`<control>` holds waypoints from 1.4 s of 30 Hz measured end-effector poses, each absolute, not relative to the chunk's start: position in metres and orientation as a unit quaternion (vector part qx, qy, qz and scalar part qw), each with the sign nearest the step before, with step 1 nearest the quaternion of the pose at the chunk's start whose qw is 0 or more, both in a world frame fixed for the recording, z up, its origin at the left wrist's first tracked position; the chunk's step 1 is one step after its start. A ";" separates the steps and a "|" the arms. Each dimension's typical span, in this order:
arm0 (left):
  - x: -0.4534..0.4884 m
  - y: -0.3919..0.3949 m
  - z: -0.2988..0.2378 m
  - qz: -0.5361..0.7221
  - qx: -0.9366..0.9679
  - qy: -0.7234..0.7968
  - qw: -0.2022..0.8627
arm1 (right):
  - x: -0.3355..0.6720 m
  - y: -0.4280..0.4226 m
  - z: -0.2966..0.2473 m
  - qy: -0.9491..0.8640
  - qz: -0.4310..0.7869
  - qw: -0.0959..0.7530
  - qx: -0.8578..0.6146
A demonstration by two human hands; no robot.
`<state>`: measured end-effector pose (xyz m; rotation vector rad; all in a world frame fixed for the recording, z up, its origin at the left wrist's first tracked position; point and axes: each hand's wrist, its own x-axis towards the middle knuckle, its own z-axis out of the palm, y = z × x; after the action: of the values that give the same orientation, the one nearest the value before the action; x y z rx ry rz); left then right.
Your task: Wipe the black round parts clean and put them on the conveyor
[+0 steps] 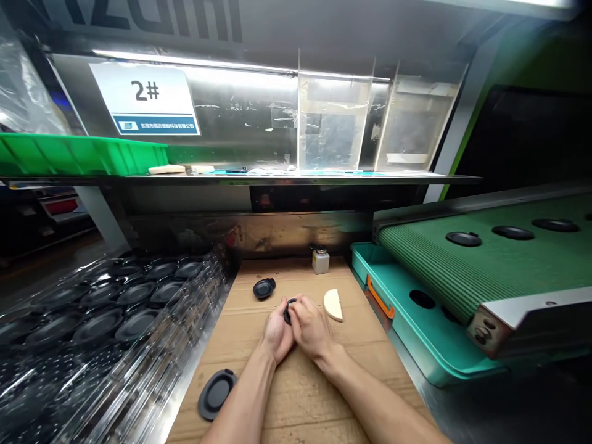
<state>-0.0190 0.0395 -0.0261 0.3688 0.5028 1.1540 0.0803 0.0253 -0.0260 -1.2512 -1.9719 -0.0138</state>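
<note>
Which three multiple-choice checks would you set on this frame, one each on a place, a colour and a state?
1. Where does the cream half-round pad lie?
A) on the brown cardboard sheet
B) on the dark metal shelf
C) on the teal tray

2. What colour is the ribbed conveyor belt?
A) orange
B) green
C) white

3. How is the small black round part held?
A) raised in the right hand alone
B) not touched at all
C) pressed between the left hand and the right hand

1: A, the pad rests on the cardboard.
2: B, its ribs show green.
3: C, both hands close around it.
</note>
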 end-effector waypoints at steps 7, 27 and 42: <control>-0.024 0.041 -0.029 0.537 0.179 0.264 0.781 | 0.083 0.013 -0.025 -0.801 0.048 0.361 -0.474; -0.023 0.039 -0.026 0.588 0.166 0.238 0.755 | 0.073 0.006 -0.026 -0.755 0.123 0.399 -0.506; -0.029 0.044 -0.025 0.602 0.131 0.227 0.754 | 0.093 0.018 -0.032 -0.755 -0.017 0.345 -0.558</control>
<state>-0.0292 0.0440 -0.0252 0.2862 0.4955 1.3133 0.0926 0.0184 -0.0321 -1.4483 -1.9609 -0.0440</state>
